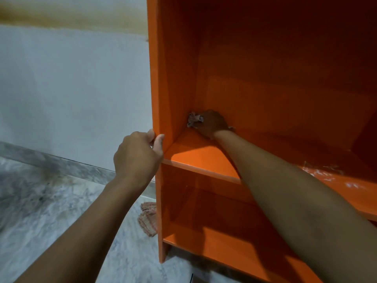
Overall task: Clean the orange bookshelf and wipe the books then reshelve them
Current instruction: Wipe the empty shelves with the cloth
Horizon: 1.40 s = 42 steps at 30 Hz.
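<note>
Head view: the right hand (213, 123) grips a bunched rag (194, 119) in the back-left shelf corner of the orange bookshelf (265, 82). The left hand (136, 154) curls its fingers (151, 134) round the side panel (154, 82). I think it is best to drag the rag outward along the seam.

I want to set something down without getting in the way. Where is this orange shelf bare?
Bare: the front-left of the upper board, between the side panel and the forearm, and the lower board. Crowded: the back corner, where the right hand holds a rag; the left hand grips the panel's edge.
</note>
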Each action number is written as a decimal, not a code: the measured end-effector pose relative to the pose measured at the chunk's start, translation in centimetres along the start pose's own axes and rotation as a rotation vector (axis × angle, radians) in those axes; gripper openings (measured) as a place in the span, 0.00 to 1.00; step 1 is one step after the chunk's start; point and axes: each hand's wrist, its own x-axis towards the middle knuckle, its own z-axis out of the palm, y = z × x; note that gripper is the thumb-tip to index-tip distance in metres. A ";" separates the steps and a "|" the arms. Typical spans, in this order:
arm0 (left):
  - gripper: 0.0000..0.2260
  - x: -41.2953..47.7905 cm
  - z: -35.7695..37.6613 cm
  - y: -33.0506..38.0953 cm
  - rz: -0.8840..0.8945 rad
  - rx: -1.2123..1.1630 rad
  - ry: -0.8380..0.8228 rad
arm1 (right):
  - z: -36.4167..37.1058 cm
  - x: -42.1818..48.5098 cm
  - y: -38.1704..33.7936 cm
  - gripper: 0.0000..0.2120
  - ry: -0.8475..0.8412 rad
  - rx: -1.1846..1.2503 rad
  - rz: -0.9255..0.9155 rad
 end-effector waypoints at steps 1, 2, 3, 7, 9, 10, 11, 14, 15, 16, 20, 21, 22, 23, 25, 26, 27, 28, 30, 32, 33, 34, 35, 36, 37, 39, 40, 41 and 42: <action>0.18 0.0 0.0 0.1 0.000 -0.006 -0.009 | -0.5 -0.9 -0.2 0.08 -0.030 0.004 -0.039; 0.18 -0.1 -0.1 0.1 -0.004 -0.010 -0.019 | -1.0 -2.1 -0.5 0.05 -0.068 0.006 -0.065; 0.18 -0.1 -0.3 0.2 -0.012 -0.012 -0.028 | -1.6 -3.7 -1.0 0.04 -0.107 0.009 -0.092; 0.18 0.1 -0.9 0.4 -0.051 -0.056 -0.077 | -3.8 -12.3 -3.4 0.11 -0.275 0.158 -0.488; 0.18 0.4 -1.3 0.4 -0.076 -0.086 -0.108 | -4.7 -16.0 -4.3 0.16 -0.366 0.112 -0.669; 0.18 0.7 -1.3 0.2 -0.082 -0.088 -0.125 | -5.0 -16.9 -4.5 0.18 -0.398 0.094 -0.709; 0.19 0.9 -1.4 0.1 -0.082 -0.087 -0.140 | -5.6 -17.3 -4.7 0.19 -0.408 0.098 -0.718; 0.20 1.0 -1.5 0.2 -0.086 -0.087 -0.159 | -7.8 -15.2 -4.5 0.12 -0.311 0.232 -0.646; 0.20 1.0 -1.5 0.2 -0.084 -0.081 -0.159 | -8.6 -13.9 -4.3 0.10 -0.261 0.276 -0.567; 0.20 1.0 -1.5 0.2 -0.084 -0.072 -0.160 | -9.3 -12.2 -3.9 0.08 -0.208 0.278 -0.476; 0.20 0.9 -1.4 0.4 -0.084 -0.054 -0.165 | -8.6 -6.1 -1.6 0.07 -0.038 0.096 -0.057; 0.20 0.9 -1.4 0.5 -0.091 -0.050 -0.165 | -7.5 -5.4 -1.1 0.09 -0.053 0.106 0.024; 0.20 0.9 -1.4 0.5 -0.096 -0.047 -0.166 | -6.2 -5.0 -0.7 0.10 -0.095 0.110 0.074; 0.20 0.9 -1.4 0.5 -0.100 -0.043 -0.169 | -4.9 -5.0 -0.5 0.11 -0.144 0.076 0.085; 0.21 0.9 -1.4 0.4 -0.107 -0.037 -0.176 | -3.0 -4.8 -0.3 0.14 -0.162 -0.062 0.013; 0.21 0.9 -1.3 0.4 -0.110 -0.037 -0.174 | -2.4 -4.9 -0.5 0.15 -0.150 -0.073 -0.018; 0.21 0.9 -1.3 0.4 -0.113 -0.034 -0.174 | -2.1 -5.2 -0.6 0.15 -0.163 -0.051 -0.048; 0.21 0.9 -1.3 0.4 -0.111 -0.027 -0.168 | -1.9 -5.7 -0.9 0.15 -0.186 -0.010 -0.099; 0.20 0.8 -1.3 0.4 -0.111 -0.017 -0.168 | -2.0 -8.4 -1.6 0.14 -0.219 0.091 -0.247; 0.20 0.8 -1.4 0.4 -0.115 -0.017 -0.166 | -2.6 -12.4 -2.7 0.14 -0.217 0.156 -0.439; 0.20 0.8 -1.6 0.5 -0.120 -0.018 -0.164 | -3.2 -14.7 -3.5 0.15 -0.239 0.175 -0.528; 0.20 0.8 -1.6 0.4 -0.125 -0.023 -0.161 | -3.8 -16.9 -4.0 0.17 -0.292 0.194 -0.597; 0.20 0.7 -1.6 0.5 -0.127 -0.031 -0.160 | -4.5 -19.1 -4.3 0.18 -0.365 0.212 -0.642; 0.19 0.4 -1.4 0.6 -0.123 -0.052 -0.146 | -5.2 -21.1 -4.4 0.20 -0.423 0.214 -0.667; 0.19 -0.1 -1.2 0.7 -0.124 -0.081 -0.116 | -5.8 -22.6 -4.6 0.22 -0.453 0.215 -0.686; 0.20 -1.8 -0.3 1.1 -0.171 -0.167 -0.031 | -7.3 -24.1 -4.2 0.22 -0.433 0.255 -0.685; 0.22 -2.9 0.3 1.3 -0.226 -0.215 0.000 | -8.4 -24.2 -3.9 0.21 -0.400 0.296 -0.657; 0.25 -4.1 0.9 1.6 -0.302 -0.259 0.016 | -9.6 -23.8 -3.6 0.20 -0.355 0.333 -0.612; 0.29 -5.1 1.9 1.9 -0.393 -0.304 -0.002 | -10.8 -23.1 -3.1 0.18 -0.297 0.361 -0.557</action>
